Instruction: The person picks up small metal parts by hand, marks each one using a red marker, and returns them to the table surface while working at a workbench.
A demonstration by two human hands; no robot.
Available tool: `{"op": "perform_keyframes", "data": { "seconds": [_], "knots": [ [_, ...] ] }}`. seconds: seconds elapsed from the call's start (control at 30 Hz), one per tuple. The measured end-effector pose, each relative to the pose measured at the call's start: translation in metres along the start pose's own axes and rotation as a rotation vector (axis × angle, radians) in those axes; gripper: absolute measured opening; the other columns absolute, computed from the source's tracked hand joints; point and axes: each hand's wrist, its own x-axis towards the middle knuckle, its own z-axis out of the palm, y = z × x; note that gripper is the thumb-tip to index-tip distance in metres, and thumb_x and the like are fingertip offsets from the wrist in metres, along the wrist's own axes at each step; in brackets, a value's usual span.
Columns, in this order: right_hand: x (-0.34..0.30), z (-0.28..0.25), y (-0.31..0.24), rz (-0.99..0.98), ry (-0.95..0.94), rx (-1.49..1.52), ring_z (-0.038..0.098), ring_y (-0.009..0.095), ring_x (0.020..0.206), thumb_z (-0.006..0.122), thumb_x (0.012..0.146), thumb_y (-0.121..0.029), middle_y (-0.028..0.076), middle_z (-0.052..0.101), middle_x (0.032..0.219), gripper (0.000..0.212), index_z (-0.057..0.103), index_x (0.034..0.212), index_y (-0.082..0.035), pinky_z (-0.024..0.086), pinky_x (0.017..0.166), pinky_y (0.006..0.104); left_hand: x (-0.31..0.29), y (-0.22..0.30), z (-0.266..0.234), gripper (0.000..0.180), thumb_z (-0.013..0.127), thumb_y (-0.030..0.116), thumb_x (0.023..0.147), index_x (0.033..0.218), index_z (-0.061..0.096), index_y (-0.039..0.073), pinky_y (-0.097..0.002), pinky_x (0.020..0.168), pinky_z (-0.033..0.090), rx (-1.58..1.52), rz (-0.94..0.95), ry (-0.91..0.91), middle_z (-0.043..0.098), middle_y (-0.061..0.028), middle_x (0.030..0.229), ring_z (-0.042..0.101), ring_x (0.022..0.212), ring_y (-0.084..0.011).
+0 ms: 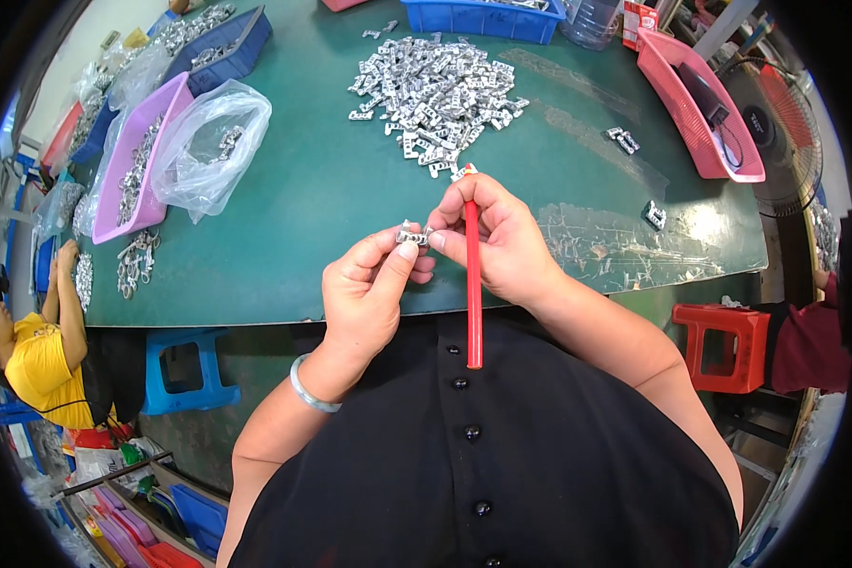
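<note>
From where I stand, the left hand (367, 289) pinches a small silvery metal fitting (413, 236) between thumb and fingers, just off the near edge of the green tabletop (303, 208). The right hand (504, 241) is closed around a slim red rod (474, 293) (a pencil or a tool, I can't tell which), gripped near its upper end. Its thumb tip comes to the fitting's right side, though whether it touches is unclear.

Taking that fitting as the clock's centre, a loose heap of similar fittings (435, 95) spreads at twelve. A clear plastic bag (185, 175) slumps at ten, beside a lilac basket (116, 204) of metal pieces. A pink basket (667, 90) stands at two, a lone fitting (655, 215) lies at three, a red stool (734, 355) sits at four, and a blue stool (208, 379) at eight.
</note>
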Motion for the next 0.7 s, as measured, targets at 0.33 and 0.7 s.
{"op": "perform_keyframes", "data": {
  "seconds": [0.33,0.7],
  "knots": [
    [0.0,-0.002,-0.011,-0.039,0.04,-0.108,0.054,0.009,0.077,0.052,0.085,-0.005,0.004,0.056,0.082,0.013,0.046,0.096,-0.002,0.044,0.071,0.0241,-0.002,0.001,0.001,0.018,0.049,0.006,0.088,0.1,0.057,-0.004,-0.0264,0.064,0.051,0.089,0.058,0.009,0.061,-0.0098,0.087,0.061,0.072,-0.0151],
    [-0.002,-0.008,-0.032,-0.274,-0.066,-0.242,0.056,0.012,0.075,0.049,0.088,-0.015,0.009,0.059,0.084,0.023,0.056,0.1,0.003,0.045,0.069,0.0249,-0.002,0.004,0.001,0.017,0.048,0.007,0.089,0.099,0.056,-0.004,-0.0254,0.065,0.05,0.107,0.041,-0.045,0.061,-0.009,0.087,0.06,0.072,-0.014]
  ]
}}
